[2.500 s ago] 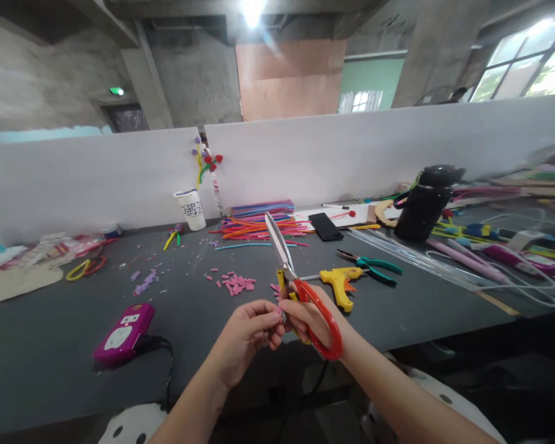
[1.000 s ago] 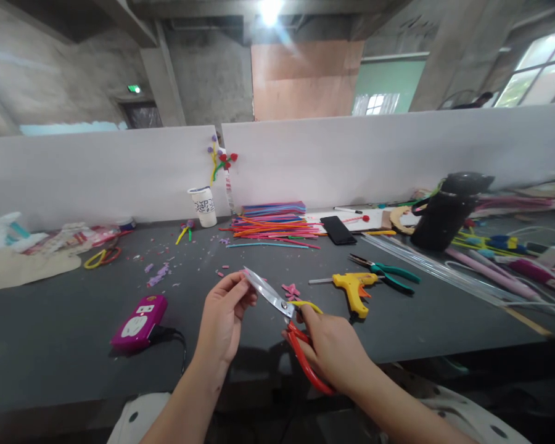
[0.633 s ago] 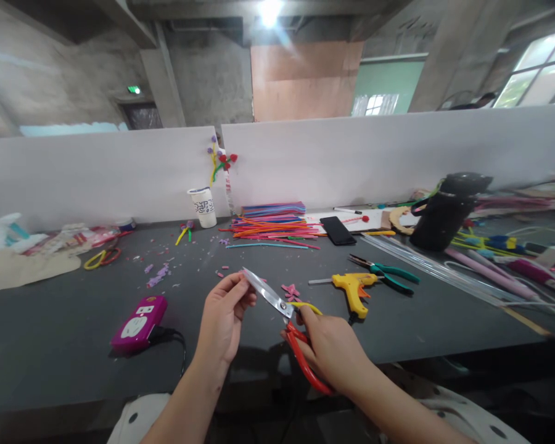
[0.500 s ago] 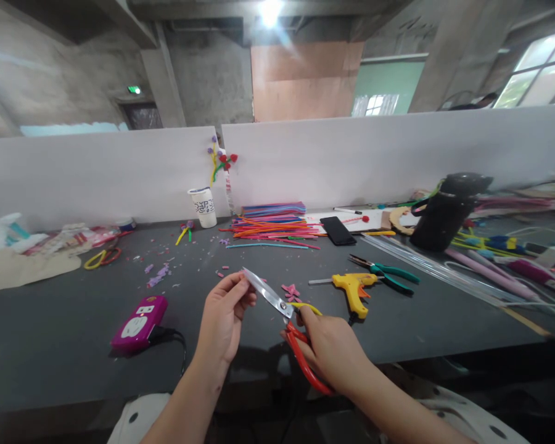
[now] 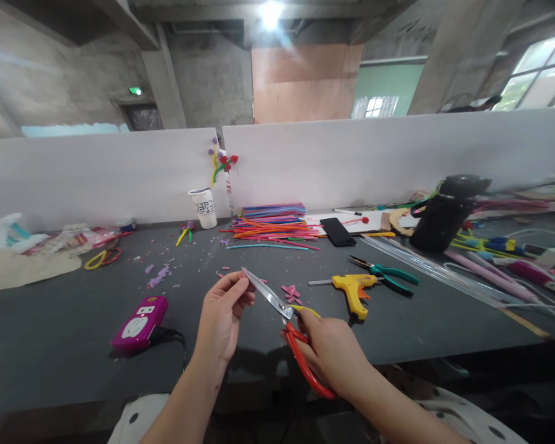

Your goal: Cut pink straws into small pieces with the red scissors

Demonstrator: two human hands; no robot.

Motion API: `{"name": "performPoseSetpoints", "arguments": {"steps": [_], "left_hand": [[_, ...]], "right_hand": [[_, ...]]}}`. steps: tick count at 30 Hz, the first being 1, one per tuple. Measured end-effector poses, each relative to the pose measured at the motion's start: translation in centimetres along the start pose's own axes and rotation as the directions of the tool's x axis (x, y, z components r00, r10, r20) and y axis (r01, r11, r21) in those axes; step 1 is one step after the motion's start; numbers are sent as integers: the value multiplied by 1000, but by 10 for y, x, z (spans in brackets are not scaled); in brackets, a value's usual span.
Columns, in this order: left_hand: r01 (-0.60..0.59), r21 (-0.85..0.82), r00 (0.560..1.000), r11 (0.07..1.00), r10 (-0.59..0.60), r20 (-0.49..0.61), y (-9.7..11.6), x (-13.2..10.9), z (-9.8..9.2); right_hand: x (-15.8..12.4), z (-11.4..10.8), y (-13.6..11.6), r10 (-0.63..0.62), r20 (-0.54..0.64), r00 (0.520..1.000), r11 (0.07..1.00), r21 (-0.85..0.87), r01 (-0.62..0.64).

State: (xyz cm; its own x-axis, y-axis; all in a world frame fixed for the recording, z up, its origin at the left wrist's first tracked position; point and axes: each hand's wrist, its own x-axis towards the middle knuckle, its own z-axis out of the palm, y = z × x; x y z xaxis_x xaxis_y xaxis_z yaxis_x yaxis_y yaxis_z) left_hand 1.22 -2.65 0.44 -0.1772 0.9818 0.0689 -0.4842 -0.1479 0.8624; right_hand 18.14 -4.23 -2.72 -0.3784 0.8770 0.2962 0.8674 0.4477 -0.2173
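My right hand (image 5: 333, 354) grips the red and yellow handles of a pair of scissors (image 5: 282, 311), whose steel blades point up and left. My left hand (image 5: 222, 317) is pinched at the blade tips, its thumb and fingers pressed together on something too small to make out. Both hands hover just above the front of the dark grey table (image 5: 65, 345). Small pink foam pieces (image 5: 290, 291) lie on the table right behind the blades.
A magenta power strip (image 5: 139, 314) lies left of my hands. A yellow glue gun (image 5: 354, 287) and green-handled pliers (image 5: 388, 272) lie to the right. Farther back are a pile of coloured strips (image 5: 271, 225), a white cup (image 5: 203, 208), a black phone (image 5: 337, 231) and a black jug (image 5: 441, 213).
Since 2.5 s ago the scissors tipped from upright to pointing left, and my left hand moved up to the blade tips. Over the last second almost nothing has moved.
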Motion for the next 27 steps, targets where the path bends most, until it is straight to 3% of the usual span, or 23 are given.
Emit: {"name": "performPoseSetpoints", "arguments": {"steps": [7,10,12,15,17,19,21,27], "left_hand": [[24,-6,999,1000,-24,38,0,-1,3],[92,18,988,996,-94,119,-1,-4,5],[157,52,971,986,-164,175,-3,-7,8],[235,119,933,965,-258,251,-8,-13,13],[274,158,901,949,-311,304,-12,-15,15],[308,192,868,932,-358,345,-16,-17,16],[323,221,849,920,-385,362,-19,-17,16],[341,284,831,896,-429,354,-22,-16,15]], "right_hand": [[3,-1,4,52,11,999,983,173,-53],[6,-4,5,79,6,997,922,380,-75],[8,-6,5,96,37,995,791,604,-99],[14,-7,2,160,115,980,467,866,-178],[18,-7,0,201,154,967,274,939,-207],[21,-9,0,193,173,966,170,964,-206],[23,-12,0,172,200,965,165,960,-228],[23,-22,-4,201,286,937,274,902,-334]]}}
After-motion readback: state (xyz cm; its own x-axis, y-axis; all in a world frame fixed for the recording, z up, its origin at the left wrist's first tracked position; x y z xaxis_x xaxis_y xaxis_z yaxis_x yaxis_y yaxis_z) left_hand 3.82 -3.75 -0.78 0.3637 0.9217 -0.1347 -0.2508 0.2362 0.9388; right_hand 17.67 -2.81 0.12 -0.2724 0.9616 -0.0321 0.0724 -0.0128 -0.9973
